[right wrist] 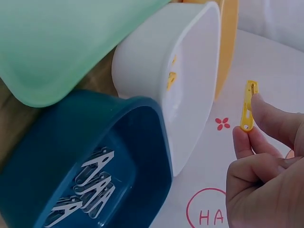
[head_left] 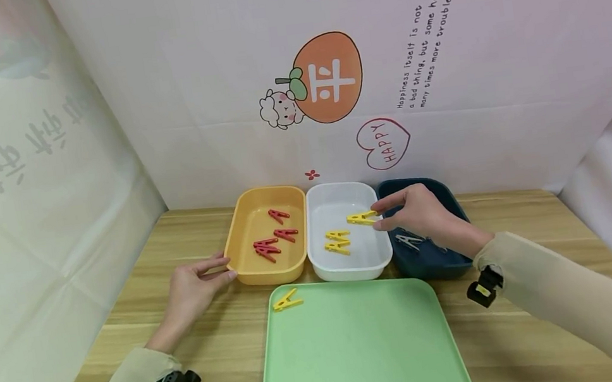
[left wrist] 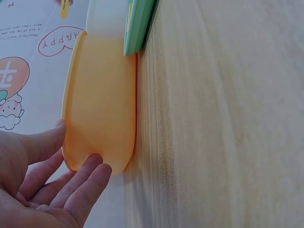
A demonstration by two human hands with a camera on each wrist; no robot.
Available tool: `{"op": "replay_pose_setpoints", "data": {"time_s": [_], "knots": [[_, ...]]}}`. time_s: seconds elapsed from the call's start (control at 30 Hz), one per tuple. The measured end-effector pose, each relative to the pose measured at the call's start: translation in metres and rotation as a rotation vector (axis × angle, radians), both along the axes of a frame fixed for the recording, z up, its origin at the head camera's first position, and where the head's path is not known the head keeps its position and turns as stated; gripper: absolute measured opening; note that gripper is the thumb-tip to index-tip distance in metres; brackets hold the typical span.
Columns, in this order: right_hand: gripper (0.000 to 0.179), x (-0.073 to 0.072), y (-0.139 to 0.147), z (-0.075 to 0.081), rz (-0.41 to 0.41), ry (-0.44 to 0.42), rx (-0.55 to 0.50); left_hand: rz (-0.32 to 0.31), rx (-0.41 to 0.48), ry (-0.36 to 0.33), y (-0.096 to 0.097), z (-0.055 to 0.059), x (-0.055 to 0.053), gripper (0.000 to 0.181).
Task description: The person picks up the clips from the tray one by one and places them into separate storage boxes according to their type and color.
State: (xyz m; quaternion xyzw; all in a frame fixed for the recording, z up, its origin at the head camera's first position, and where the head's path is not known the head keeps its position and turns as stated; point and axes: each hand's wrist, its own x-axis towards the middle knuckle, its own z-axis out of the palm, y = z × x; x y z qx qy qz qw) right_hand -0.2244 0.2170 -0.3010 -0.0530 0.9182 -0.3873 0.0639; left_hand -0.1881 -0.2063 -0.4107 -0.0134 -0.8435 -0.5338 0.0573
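Observation:
My right hand (head_left: 420, 210) pinches a yellow clothespin (head_left: 362, 218) between thumb and fingers above the white bin (head_left: 349, 273); the clothespin (right wrist: 248, 105) is also seen in the right wrist view. Two more yellow clothespins (head_left: 338, 242) lie inside that bin. At the left, my left hand (head_left: 191, 294) touches the orange-yellow bin (head_left: 271, 277) with its fingers loosely extended, thumb near the rim in the left wrist view. Several red clothespins (head_left: 267, 248) lie in this bin. Another yellow clothespin (head_left: 287, 300) rests on the green tray (head_left: 359, 344), near its far left corner.
To the right of the white bin stands a dark blue bin (head_left: 436, 269) with several grey clothespins (right wrist: 95, 166) in it, partly under my right forearm. The three bins stand side by side on the wooden table (head_left: 219, 367), near a printed cloth backdrop (head_left: 207, 133).

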Motion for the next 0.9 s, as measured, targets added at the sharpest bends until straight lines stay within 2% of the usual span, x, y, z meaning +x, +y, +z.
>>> {"op": "replay_pose_setpoints", "data": {"time_s": [0.73, 0.9], "knots": [[0.037, -0.057, -0.027, -0.031, -0.052, -0.009, 0.058, 0.000, -0.014, 0.006, -0.001, 0.000, -0.002, 0.036], [0.036, -0.065, -0.037, -0.038, -0.051, -0.011, 0.069, -0.002, -0.013, 0.005, -0.001, -0.002, -0.003, 0.036]]}}
